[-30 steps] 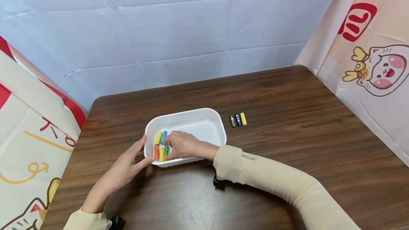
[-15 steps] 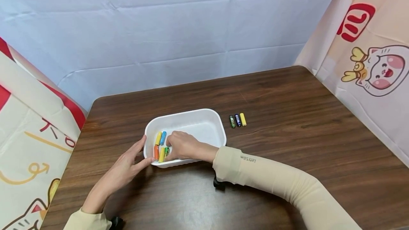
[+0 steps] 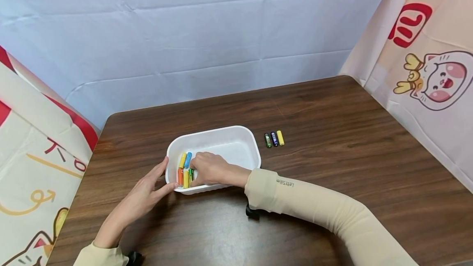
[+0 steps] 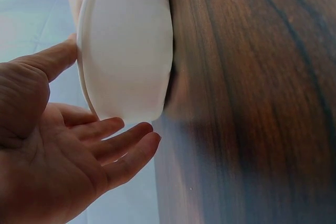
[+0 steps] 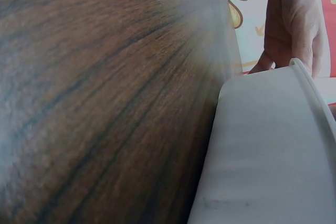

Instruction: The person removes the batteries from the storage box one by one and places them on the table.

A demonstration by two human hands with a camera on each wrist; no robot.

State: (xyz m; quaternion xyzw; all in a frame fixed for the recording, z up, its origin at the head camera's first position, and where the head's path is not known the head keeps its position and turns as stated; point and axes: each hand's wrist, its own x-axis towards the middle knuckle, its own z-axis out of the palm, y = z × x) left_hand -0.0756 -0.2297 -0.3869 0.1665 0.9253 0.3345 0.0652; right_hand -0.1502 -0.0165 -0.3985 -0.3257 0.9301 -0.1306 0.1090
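Observation:
A white plastic tray [image 3: 236, 131] stands on the table. Inside its left end lie small batteries in two rows: a yellow battery [image 3: 182, 160] and a blue battery [image 3: 187, 160] behind, an orange battery [image 3: 180, 177], another yellow battery [image 3: 186, 179] and a green battery [image 3: 191, 174] in front. My right hand [image 3: 210, 168] reaches over the front rim and holds the green battery between thumb and fingers, which partly hide it. My left hand [image 3: 149, 188] touches the tray's left end with fingers spread; the left wrist view shows its thumb at the rim [image 4: 81, 72].
To the right of the tray, a dark green battery [image 3: 267, 140], a dark blue battery [image 3: 274, 139] and a yellow battery [image 3: 281, 138] lie side by side on the brown wooden table [image 3: 332, 134]. Pale cloth [image 3: 207, 32] hangs behind, with printed cloth at both sides.
The front yellow and green batteries have straightened and shifted slightly left, closer to the orange one, with my right hand. My left hand has stayed at the tray's end.

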